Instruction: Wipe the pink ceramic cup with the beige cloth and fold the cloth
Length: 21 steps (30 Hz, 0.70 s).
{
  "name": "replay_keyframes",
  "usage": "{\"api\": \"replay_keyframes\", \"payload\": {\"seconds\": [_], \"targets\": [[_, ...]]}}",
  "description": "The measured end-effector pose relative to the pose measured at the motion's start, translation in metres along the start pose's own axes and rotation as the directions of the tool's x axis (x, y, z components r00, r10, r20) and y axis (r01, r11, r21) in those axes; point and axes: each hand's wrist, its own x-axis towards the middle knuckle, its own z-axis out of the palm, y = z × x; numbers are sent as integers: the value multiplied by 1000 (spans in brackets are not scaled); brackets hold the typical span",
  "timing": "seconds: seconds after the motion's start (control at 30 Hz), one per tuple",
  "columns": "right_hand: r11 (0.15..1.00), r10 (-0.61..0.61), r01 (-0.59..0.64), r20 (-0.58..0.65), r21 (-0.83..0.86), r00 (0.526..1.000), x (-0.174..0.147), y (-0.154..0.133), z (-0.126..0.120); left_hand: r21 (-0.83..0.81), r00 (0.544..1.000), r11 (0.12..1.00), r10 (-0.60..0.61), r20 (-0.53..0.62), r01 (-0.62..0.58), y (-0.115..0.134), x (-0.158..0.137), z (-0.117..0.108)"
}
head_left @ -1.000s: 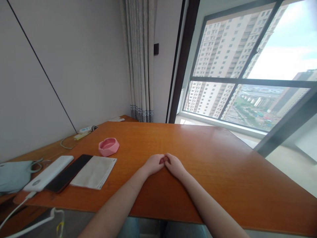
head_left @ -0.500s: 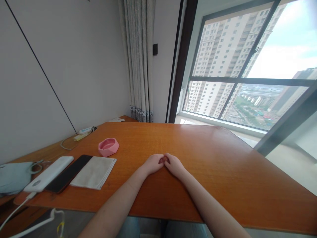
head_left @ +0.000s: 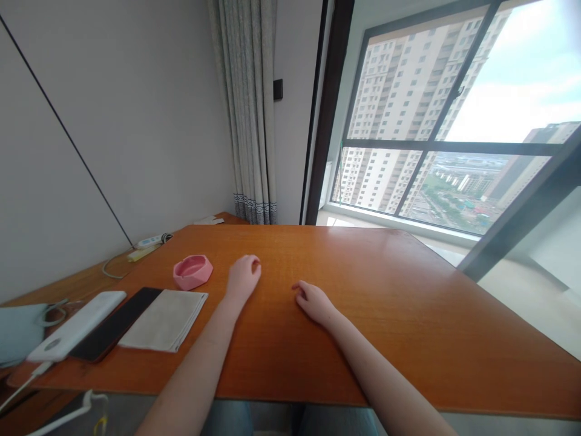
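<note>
My left hand (head_left: pixel 244 277) is over the wooden table, back upward, with its fingers loosely curled in. Nothing shows in it. Just left of it stands a pink hexagonal ashtray (head_left: pixel 193 280), which the hand does not touch. My right hand (head_left: pixel 315 301) rests on the table near the middle, apart from the left. Its thumb and forefinger are a little apart, with nothing visible between them; the other fingers are mostly hidden under the palm. Nearer to me on the left lie a folded grey-beige cloth (head_left: pixel 164 320), a black phone (head_left: pixel 117 324) and a white power bank (head_left: pixel 78 326).
A white cable (head_left: pixel 28 387) runs from the power bank off the near left edge. At far left is a pale blue pouch (head_left: pixel 20 333). A power strip (head_left: pixel 149 241) lies by the wall. The wooden table (head_left: pixel 408 327) reaches towards a window (head_left: pixel 436 145) and a grey curtain (head_left: pixel 249 109).
My hands were touching at the middle of the table. The left has moved forward and left, towards the ashtray; the right has stayed nearly in place. The view has shifted slightly right.
</note>
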Motion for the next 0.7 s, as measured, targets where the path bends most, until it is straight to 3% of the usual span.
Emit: {"api": "replay_keyframes", "payload": {"seconds": [0.1,0.2,0.4,0.47,0.57,0.7], "targets": [[1000,-2,2,8,-12,1000,-1,-3,-2,225,973,952,-178,-145,208,-43,4,-32],[1000,-3,3,16,-25,1000,-2,-4,-2,328,908,852,-338,-250,407,-82,-2,-48],[1000,-5,5,17,-19,1000,-3,-4,-2,346,866,811,-500,-12,473,-110,-13,-46],[1000,-6,6,19,4,1000,-4,-4,-3,355,865,810,-502,8,467,-111,-12,-46],[998,-9,7,29,67,1000,-3,-2,-2,313,909,868,-415,33,385,-107,-8,-45],[965,51,-38,-43,260,998,6,11,0,169,991,983,-84,106,66,-81,-4,-34]]}}
